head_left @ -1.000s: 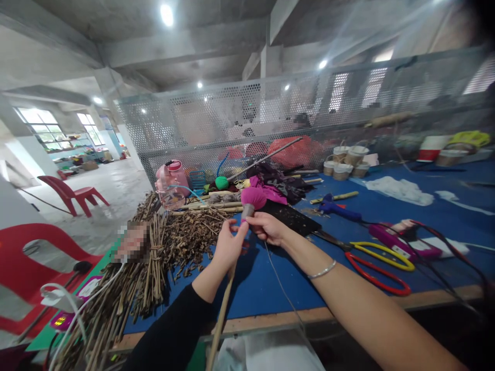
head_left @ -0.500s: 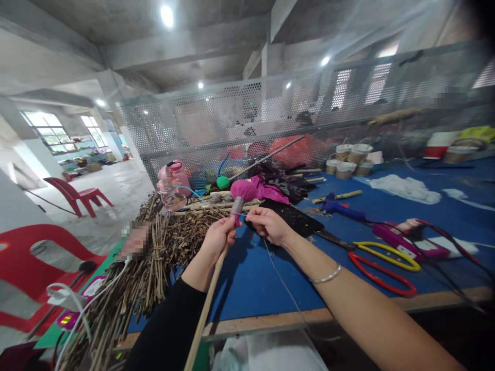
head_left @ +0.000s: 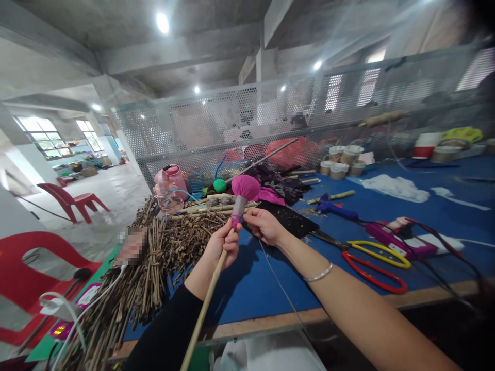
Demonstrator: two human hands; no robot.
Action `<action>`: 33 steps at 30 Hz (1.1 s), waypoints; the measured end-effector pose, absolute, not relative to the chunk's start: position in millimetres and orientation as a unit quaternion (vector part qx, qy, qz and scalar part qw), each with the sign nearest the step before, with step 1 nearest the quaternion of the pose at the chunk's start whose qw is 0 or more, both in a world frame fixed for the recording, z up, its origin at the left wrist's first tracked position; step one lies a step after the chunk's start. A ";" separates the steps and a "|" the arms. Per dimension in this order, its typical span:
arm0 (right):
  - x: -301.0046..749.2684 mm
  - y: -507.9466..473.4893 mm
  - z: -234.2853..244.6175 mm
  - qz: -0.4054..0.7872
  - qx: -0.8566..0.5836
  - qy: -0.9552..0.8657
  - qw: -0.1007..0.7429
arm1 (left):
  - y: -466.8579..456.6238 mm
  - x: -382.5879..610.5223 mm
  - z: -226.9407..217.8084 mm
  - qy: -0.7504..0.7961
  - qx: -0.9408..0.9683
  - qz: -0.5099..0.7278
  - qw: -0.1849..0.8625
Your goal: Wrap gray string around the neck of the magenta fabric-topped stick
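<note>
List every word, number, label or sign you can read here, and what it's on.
Nothing can be read with certainty.
Lit yellow display, lower left: looks like figures, too blurred to read.
Pale label just above and to the right of it: too blurred to read.
Small pale patch on the purple power strip at right: too small to read.

The table (head_left: 266, 301) has a blue top with a wooden front edge. A leafy bundle of dried stalks (head_left: 154, 270) covers its left part, with a pink jug (head_left: 178, 181) behind. Scissors (head_left: 345, 247) with yellow and red handles lie right of the middle, points toward a flat black sheet (head_left: 299, 221). Farther right lie a blue glue gun (head_left: 340, 211), a purple power strip (head_left: 419, 251), crumpled white material (head_left: 396, 188) and clustered small pots (head_left: 339, 171).
</note>
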State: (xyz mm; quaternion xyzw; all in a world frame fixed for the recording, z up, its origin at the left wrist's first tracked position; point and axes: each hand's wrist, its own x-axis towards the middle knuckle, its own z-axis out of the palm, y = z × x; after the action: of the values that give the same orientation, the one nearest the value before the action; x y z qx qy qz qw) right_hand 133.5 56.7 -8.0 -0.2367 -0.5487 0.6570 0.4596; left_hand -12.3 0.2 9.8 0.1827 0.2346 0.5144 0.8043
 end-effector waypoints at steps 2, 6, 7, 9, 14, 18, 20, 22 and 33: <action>134.5 57.7 -9.4 0.670 -0.213 -0.555 0.445 | -0.4 -10.2 5.0 0.227 0.182 0.508 0.811; 138.5 62.6 -16.0 0.685 -0.230 -0.568 0.394 | 6.6 -3.4 -11.4 0.301 0.263 0.473 0.785; 139.5 64.1 -17.8 0.678 -0.256 -0.568 0.391 | 9.9 -2.3 -16.2 0.348 0.301 0.468 0.755; 140.6 66.3 -20.4 0.658 -0.311 -0.563 0.392 | 17.5 -2.3 -25.0 0.450 0.369 0.485 0.653; 136.4 63.5 -19.2 0.641 -0.351 -0.551 0.403 | 31.3 -12.3 -36.7 0.514 0.493 0.573 0.406; 132.8 60.1 -19.5 0.628 -0.349 -0.567 0.402 | 30.6 -14.9 -35.6 0.519 0.524 0.563 0.373; 132.0 60.2 -21.5 0.617 -0.351 -0.576 0.405 | 27.3 -13.0 -32.9 0.516 0.521 0.570 0.371; 131.6 60.8 -23.8 0.610 -0.350 -0.582 0.408 | 22.7 -10.0 -29.2 0.516 0.516 0.570 0.377; 133.8 58.6 -13.2 0.601 -0.356 -0.576 0.425 | 10.7 -5.5 -9.8 0.477 0.400 0.507 0.596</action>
State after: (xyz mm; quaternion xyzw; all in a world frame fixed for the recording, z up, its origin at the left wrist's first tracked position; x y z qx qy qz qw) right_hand 133.8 58.6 -13.2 -0.3564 -0.5759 0.6008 0.4248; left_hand -5.5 10.7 -9.8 0.4000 0.4768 0.5071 0.5962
